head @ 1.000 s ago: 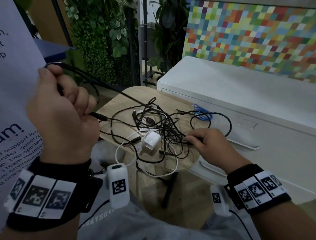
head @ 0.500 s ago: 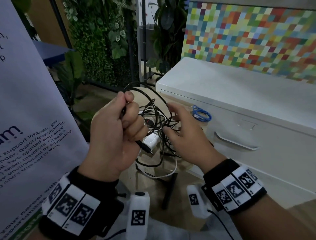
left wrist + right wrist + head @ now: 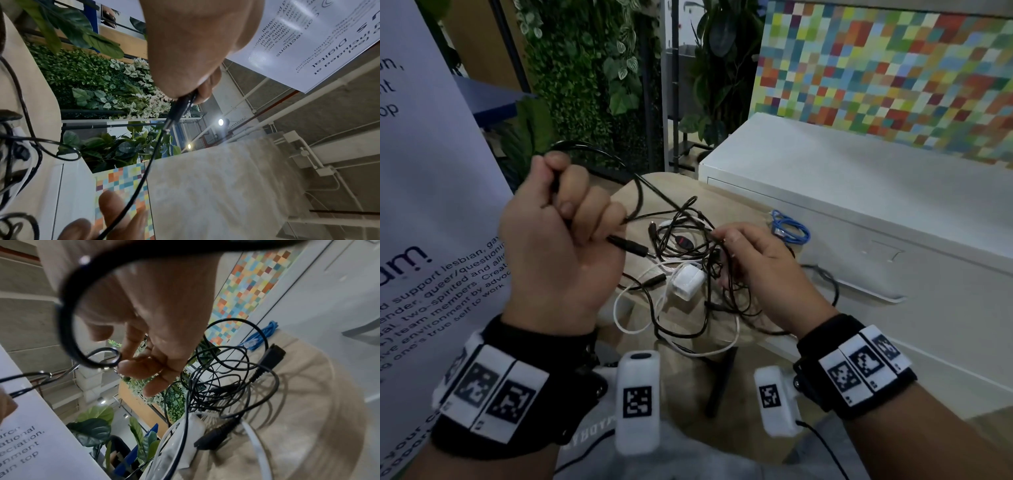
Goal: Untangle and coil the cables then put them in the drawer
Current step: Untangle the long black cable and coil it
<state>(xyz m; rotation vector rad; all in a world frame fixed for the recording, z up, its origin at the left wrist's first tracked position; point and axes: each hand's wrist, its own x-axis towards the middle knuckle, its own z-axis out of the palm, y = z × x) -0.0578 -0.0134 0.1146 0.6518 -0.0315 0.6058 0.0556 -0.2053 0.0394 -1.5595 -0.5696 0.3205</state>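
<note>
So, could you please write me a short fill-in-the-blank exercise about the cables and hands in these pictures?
1. The left hand grips a ____ cable in its fist.
2. The charger block in the tangle on the round table is ____ in colour.
3. The small coiled cable beside the white cabinet is ____.
4. The right hand pinches a thin black strand with its ____.

Missing words: black; white; blue; fingertips
</note>
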